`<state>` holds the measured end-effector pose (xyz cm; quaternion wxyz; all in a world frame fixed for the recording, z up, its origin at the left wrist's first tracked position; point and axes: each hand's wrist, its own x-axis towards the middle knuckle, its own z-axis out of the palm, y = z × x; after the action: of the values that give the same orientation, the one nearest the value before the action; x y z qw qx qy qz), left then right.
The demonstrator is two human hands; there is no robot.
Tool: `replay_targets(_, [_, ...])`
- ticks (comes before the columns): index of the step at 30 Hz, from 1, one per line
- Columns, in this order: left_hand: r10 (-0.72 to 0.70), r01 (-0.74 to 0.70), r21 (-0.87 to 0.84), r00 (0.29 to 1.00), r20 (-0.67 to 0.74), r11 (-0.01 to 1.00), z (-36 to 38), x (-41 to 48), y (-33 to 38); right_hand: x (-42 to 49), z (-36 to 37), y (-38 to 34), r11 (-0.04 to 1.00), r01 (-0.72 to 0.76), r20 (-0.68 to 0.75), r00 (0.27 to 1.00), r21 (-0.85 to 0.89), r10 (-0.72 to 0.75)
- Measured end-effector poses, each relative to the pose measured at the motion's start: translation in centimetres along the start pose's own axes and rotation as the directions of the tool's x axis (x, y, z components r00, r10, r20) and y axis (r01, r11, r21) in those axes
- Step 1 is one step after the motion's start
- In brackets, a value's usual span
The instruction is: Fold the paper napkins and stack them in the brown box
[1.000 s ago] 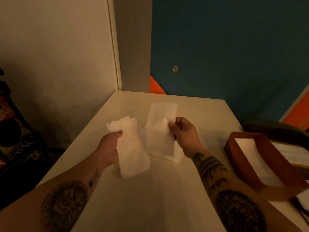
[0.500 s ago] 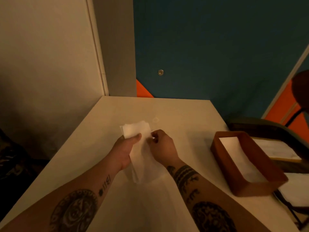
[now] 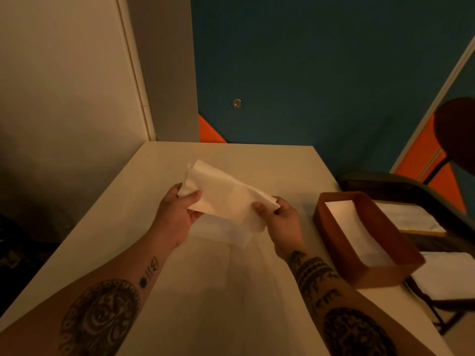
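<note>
A small stack of folded white paper napkins (image 3: 226, 199) is held slanted above the middle of the white table (image 3: 200, 304). My left hand (image 3: 177, 217) pinches its upper left end between thumb and fingers. My right hand (image 3: 282, 222) pinches its lower right end. The brown box (image 3: 372, 276) stands at the table's right edge, to the right of my right hand. Folded white napkins (image 3: 357, 235) lie inside it.
A chair (image 3: 411, 191) stands beside the table on the right, with white napkin piles (image 3: 411, 217) on its seat. A second white pile (image 3: 444, 276) lies lower right. Walls close off the table's far and left sides.
A second ago each hand held its own napkins apart. The hands brought them together into one stack, and now hold it by its two ends, turned slantwise.
</note>
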<state>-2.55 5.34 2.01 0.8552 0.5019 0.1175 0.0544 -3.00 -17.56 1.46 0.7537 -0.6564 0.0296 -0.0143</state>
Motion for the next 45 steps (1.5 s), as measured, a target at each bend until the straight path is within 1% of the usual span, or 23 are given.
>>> replay_targets(2, [0.062,-0.059,0.172,0.998,-0.007,0.983,-1.1,-0.3,-0.3,0.2,-0.8,-0.2,0.996,0.053,-0.023,0.998,-0.067,-0.055])
replay_targets(4, [0.101,-0.096,0.299,0.995,-0.002,0.949,-2.0,-0.8,-1.1,0.1,-1.4,0.0,0.992,0.082,0.012,0.997,-0.100,-0.081])
replay_targets(7, [0.098,-0.097,0.453,0.995,0.022,0.886,-3.6,-1.5,-2.8,-0.6,-1.8,2.1,0.987,0.038,0.100,0.995,-0.156,-0.023])
replay_targets(9, [0.084,-0.085,0.539,0.996,0.028,0.838,-4.4,-1.9,-4.2,-1.1,-1.8,3.9,0.959,0.017,0.104,0.995,-0.282,0.013])
replay_targets(11, [0.097,-0.088,0.566,0.995,0.015,0.820,-4.4,-2.1,-5.2,-1.3,-1.4,4.6,0.933,0.048,0.065,0.998,-0.356,-0.027])
replay_targets(13, [0.122,-0.093,0.595,0.993,-0.008,0.798,-3.9,-2.3,-5.5,-1.3,-0.8,4.2,0.938,0.080,0.064,0.996,-0.337,-0.062])
replay_targets(15, [0.147,-0.106,0.604,0.989,-0.019,0.790,-3.6,-2.4,-5.6,-1.4,-0.6,3.8,0.951,0.073,0.062,0.996,-0.301,-0.057])
replay_targets(17, [0.156,-0.114,0.590,0.988,-0.021,0.799,-3.6,-2.5,-5.9,-1.7,-0.6,4.0,0.945,0.064,0.047,0.998,-0.322,-0.052])
replay_targets(22, [0.213,-0.159,0.633,0.977,-0.008,0.757,-3.1,-2.9,-5.7,-2.2,-0.9,3.9,0.960,0.034,0.033,0.999,-0.279,-0.026])
replay_targets(25, [0.262,-0.203,0.666,0.965,0.013,0.718,-2.0,-2.4,-4.5,-2.0,-1.6,2.0,0.936,0.058,0.064,0.997,-0.347,-0.038])
replay_targets(29, [0.285,-0.276,0.775,0.950,0.130,0.568,0.5,-1.0,-1.4,-1.2,-3.0,-1.8,0.926,0.165,0.041,0.986,-0.341,-0.161])
replay_targets(31, [0.254,-0.304,0.820,0.946,0.201,0.485,1.9,-0.3,0.7,-0.7,-3.3,-4.3,0.866,0.248,0.075,0.968,-0.434,-0.240])
replay_targets(34, [0.254,-0.424,0.822,0.903,0.348,0.381,5.1,0.2,3.8,-0.1,-2.8,-7.7,0.727,0.298,0.219,0.954,-0.618,-0.205])
replay_targets(36, [0.242,-0.486,0.769,0.874,0.422,0.416,7.3,0.2,5.1,0.2,-2.3,-8.9,0.616,0.310,0.267,0.950,-0.724,-0.164])
replay_targets(37, [0.238,-0.476,0.722,0.879,0.413,0.502,8.1,0.3,5.5,0.2,-2.0,-9.2,0.583,0.294,0.256,0.955,-0.758,-0.149])
replay_targets(38, [0.240,-0.437,0.646,0.896,0.375,0.626,8.7,0.6,5.8,0.3,-1.8,-9.3,0.618,0.243,0.204,0.970,-0.747,-0.134])
replay_targets(39, [0.237,-0.381,0.551,0.919,0.316,0.742,8.6,0.6,6.1,0.2,-1.2,-9.1,0.698,0.184,0.153,0.982,-0.692,-0.107])
replay_targets(40, [0.213,-0.314,0.442,0.941,0.265,0.840,8.3,0.4,6.0,-0.2,-0.9,-8.7,0.779,0.124,0.121,0.991,-0.614,-0.062])
replay_targets(41, [0.156,-0.223,0.322,0.963,0.222,0.920,8.2,0.4,5.4,-0.8,-0.9,-8.7,0.827,0.077,0.103,0.994,-0.558,-0.024])
replay_targets(42, [0.088,-0.139,0.251,0.975,0.204,0.958,8.2,0.6,4.2,-1.2,-1.1,-8.5,0.869,0.020,0.059,0.998,-0.494,0.011])
replay_targets(43, [0.028,-0.072,0.212,0.979,0.204,0.975,8.4,0.4,3.2,-1.3,-1.7,-8.1,0.876,-0.031,0.038,0.998,-0.481,0.056])
replay_targets(44, [-0.045,-0.007,0.221,0.972,0.232,0.975,7.9,0.5,2.5,-1.6,-1.1,-8.0,0.881,-0.059,0.008,0.997,-0.470,0.071])
replay_targets(45, [-0.245,0.149,0.269,0.897,0.368,0.951,13.1,1.0,-1.7,-2.2,-5.2,-8.3,0.878,-0.134,-0.213,0.976,-0.459,0.038])
